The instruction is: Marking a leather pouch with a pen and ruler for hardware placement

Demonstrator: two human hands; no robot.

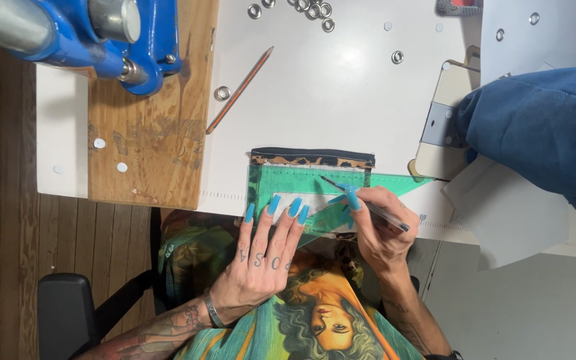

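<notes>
A green transparent set square (315,190) lies on the white tabletop (341,100) at its near edge and serves as the landmark. Under the set square's far edge lies a fabric piece (311,159) with a dark band and a leopard-print strip. The left hand (265,257) lies flat, its fingers (273,205) pressing the set square's near part. The right hand (378,223) grips a pen (365,202), tip on the set square's middle. Beyond the set square to the left lies a pencil (240,90); further left, a wooden board (148,140) carries a blue press (101,37). Metal eyelets (311,9) lie far beyond it. Blue cloth (541,127) lies to its right.
</notes>
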